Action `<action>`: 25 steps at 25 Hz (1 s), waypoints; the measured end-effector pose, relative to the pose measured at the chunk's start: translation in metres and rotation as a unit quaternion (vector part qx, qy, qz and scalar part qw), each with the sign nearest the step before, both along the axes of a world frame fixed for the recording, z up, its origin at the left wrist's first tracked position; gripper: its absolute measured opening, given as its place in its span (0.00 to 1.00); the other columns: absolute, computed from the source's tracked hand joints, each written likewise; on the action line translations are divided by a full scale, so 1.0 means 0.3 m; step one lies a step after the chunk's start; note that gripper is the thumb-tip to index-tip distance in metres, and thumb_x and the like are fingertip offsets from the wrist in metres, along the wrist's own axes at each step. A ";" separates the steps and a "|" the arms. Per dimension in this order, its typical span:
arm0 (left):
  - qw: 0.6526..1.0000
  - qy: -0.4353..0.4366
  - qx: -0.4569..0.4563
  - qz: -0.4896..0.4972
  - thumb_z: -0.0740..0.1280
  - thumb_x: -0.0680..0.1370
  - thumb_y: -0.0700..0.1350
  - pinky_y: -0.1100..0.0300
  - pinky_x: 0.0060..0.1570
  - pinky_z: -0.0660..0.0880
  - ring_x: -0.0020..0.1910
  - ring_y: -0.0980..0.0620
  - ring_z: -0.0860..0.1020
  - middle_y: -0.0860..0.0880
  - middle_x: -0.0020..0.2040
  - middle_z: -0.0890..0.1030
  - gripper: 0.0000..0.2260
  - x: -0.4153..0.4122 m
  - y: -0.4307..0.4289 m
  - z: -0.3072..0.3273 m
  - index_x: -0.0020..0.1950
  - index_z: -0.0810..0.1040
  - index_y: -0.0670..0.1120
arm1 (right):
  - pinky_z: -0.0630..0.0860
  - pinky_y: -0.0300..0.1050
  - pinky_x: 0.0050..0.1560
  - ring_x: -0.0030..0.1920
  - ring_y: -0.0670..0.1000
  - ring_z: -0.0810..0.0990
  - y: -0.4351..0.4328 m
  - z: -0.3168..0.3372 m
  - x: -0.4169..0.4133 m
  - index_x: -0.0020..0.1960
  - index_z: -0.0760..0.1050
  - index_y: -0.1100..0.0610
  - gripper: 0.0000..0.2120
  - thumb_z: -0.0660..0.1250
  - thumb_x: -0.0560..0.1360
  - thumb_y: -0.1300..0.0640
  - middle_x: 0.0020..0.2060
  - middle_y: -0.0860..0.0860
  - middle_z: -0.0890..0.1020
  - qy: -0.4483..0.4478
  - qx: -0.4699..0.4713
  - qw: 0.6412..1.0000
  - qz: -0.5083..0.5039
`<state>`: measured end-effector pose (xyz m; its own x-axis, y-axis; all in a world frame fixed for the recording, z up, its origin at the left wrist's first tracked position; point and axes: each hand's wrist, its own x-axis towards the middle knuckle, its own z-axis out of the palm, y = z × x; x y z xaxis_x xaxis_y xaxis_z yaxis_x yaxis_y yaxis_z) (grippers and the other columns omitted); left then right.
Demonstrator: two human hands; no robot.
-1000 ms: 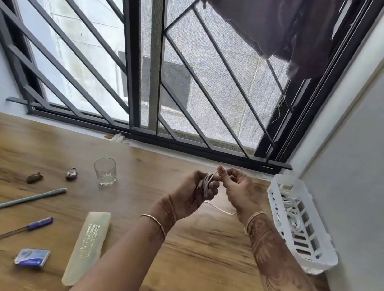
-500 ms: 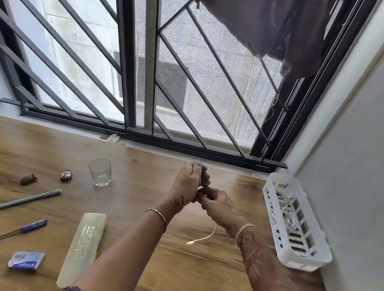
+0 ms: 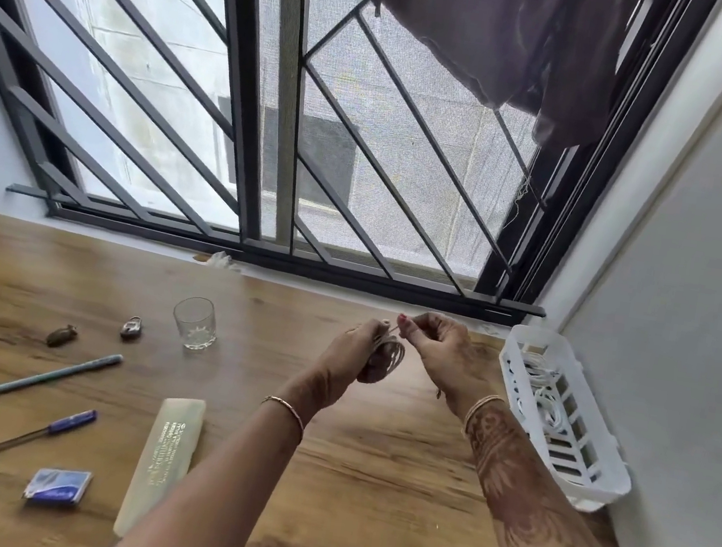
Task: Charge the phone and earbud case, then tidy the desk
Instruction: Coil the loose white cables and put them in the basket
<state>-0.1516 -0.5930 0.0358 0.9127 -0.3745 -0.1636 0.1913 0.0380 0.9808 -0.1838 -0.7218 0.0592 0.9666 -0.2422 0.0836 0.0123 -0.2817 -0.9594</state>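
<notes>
Above the wooden desk (image 3: 388, 488), my left hand (image 3: 361, 353) is closed around a coil of thin white cable (image 3: 391, 353) wound over its fingers. My right hand (image 3: 437, 345) is just right of it and pinches the free end of the same cable between thumb and fingertips. No cable hangs below the hands. A white slotted basket (image 3: 601, 473) stands against the right wall and holds another coiled white cable (image 3: 539, 384). No phone or earbud case is in view.
Left of my arms lie a clear glass (image 3: 195, 323), a pale long case (image 3: 162, 459), a blue pen (image 3: 11, 441), a grey-green pen (image 3: 53, 375), a small blue packet (image 3: 58, 485) and two small dark objects (image 3: 61, 335). A barred window runs along the back.
The loose cable end that hung down to the desk half a second ago is now wound up. My right hand rose from below my left hand to beside it.
</notes>
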 end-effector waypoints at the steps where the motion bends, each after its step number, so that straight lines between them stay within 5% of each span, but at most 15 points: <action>1: 0.999 0.028 -0.043 0.005 0.53 0.80 0.45 0.65 0.23 0.55 0.20 0.56 0.60 0.51 0.23 0.64 0.19 0.000 -0.001 0.010 0.28 0.67 0.46 | 0.65 0.32 0.26 0.26 0.42 0.69 0.005 -0.006 -0.001 0.39 0.78 0.59 0.11 0.70 0.74 0.51 0.29 0.48 0.76 -0.006 0.021 1.000 -0.010; 10: 0.930 0.182 -0.314 0.060 0.52 0.78 0.44 0.67 0.14 0.53 0.16 0.57 0.57 0.52 0.20 0.59 0.15 0.033 -0.008 -0.005 0.30 0.60 0.47 | 0.58 0.33 0.18 0.24 0.46 0.64 0.060 -0.043 -0.017 0.41 0.75 0.52 0.10 0.60 0.80 0.53 0.25 0.49 0.69 0.084 0.038 0.996 0.016; 14: 0.916 0.186 -0.340 0.107 0.54 0.81 0.46 0.67 0.14 0.54 0.15 0.57 0.57 0.53 0.19 0.59 0.18 0.046 -0.003 -0.004 0.30 0.62 0.47 | 0.67 0.36 0.28 0.28 0.46 0.70 0.074 -0.071 -0.021 0.44 0.76 0.54 0.09 0.61 0.80 0.60 0.31 0.50 0.74 0.076 0.082 0.992 0.060; 17: 0.919 0.184 -0.327 0.123 0.56 0.82 0.47 0.68 0.13 0.54 0.14 0.58 0.57 0.54 0.18 0.59 0.19 0.054 0.011 -0.006 0.30 0.61 0.48 | 0.70 0.30 0.35 0.36 0.44 0.75 0.065 -0.069 -0.030 0.46 0.80 0.54 0.03 0.67 0.77 0.57 0.35 0.46 0.78 0.087 -0.006 0.994 0.061; 20: 0.924 0.187 -0.310 0.120 0.57 0.81 0.46 0.69 0.13 0.51 0.13 0.59 0.56 0.54 0.17 0.58 0.20 0.061 0.025 -0.013 0.29 0.60 0.49 | 0.69 0.31 0.32 0.33 0.44 0.74 0.049 -0.081 -0.023 0.41 0.81 0.54 0.08 0.67 0.77 0.54 0.33 0.48 0.79 0.088 -0.052 0.992 0.068; 25: 0.933 0.198 -0.297 0.052 0.56 0.79 0.44 0.69 0.13 0.49 0.13 0.58 0.55 0.54 0.17 0.56 0.24 0.040 0.026 -0.010 0.22 0.59 0.51 | 0.75 0.41 0.28 0.27 0.52 0.79 0.049 -0.111 0.006 0.37 0.74 0.55 0.11 0.63 0.78 0.60 0.29 0.54 0.80 0.031 0.004 0.998 -0.049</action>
<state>-0.1395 -0.5853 0.0327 0.8615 -0.4189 -0.2871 0.4988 0.5915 0.6335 -0.1820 -0.7071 0.0260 0.9412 -0.3372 0.0228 -0.0738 -0.2709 -0.9598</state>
